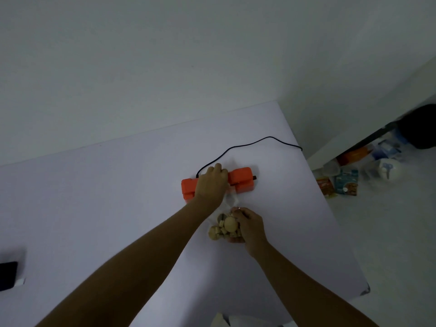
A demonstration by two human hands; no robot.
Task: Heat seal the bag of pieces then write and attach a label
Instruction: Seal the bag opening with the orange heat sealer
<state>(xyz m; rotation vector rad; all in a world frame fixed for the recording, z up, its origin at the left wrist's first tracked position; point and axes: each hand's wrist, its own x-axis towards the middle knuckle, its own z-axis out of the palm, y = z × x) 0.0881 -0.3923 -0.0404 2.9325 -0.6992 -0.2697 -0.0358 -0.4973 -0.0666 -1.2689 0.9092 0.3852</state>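
An orange heat sealer [241, 179] lies on the white table [106, 197], with a black cord [247, 145] running to the table's right edge. My left hand [211, 182] lies across the middle of the sealer, palm down, covering its bar. A clear plastic bag of beige wooden pieces [224, 228] lies just in front of it, its open top reaching under the sealer. My right hand [249, 226] holds the filled end of the bag from the right, fingers curled round it.
A black phone [8, 274] with a white plug lies at the table's left edge. Something white [226, 320] shows at the bottom edge. On the floor to the right lie packets and containers [346, 181] below a shelf.
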